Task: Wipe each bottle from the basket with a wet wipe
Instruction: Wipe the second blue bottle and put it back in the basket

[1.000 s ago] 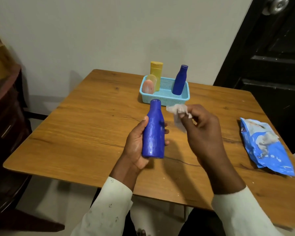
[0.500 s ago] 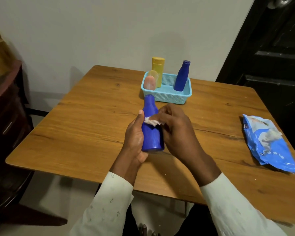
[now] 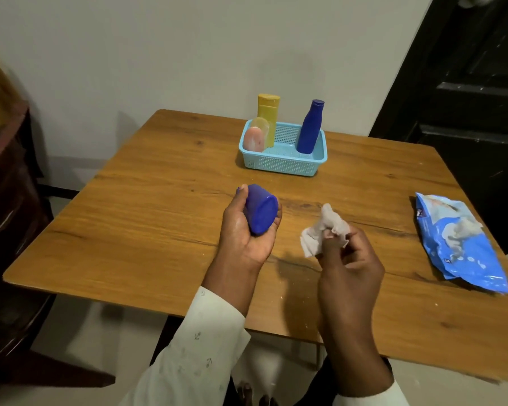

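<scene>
Two hands busy over wooden table (image 3: pixel 147 218): left hand (image 3: pixel 244 232) wrapped around blue bottle (image 3: pixel 260 209), tipped so its flat base faces camera; right hand (image 3: pixel 346 259) pinching crumpled wet wipe (image 3: pixel 324 230), apart from that bottle. Farther back, light-blue basket (image 3: pixel 282 164) containing yellow bottle (image 3: pixel 269 112), second blue bottle (image 3: pixel 310 127) and pinkish container (image 3: pixel 254 139); blue wipes pack (image 3: pixel 464 244) lying at right.

A wooden table (image 3: pixel 165 218) is set against a plain pale wall (image 3: pixel 159 48) at twelve o'clock. A black door (image 3: pixel 475 71) is seen at two o'clock, dark wooden furniture (image 3: pixel 6 183) at nine o'clock. Light flooring (image 3: pixel 79 326) is visible below.
</scene>
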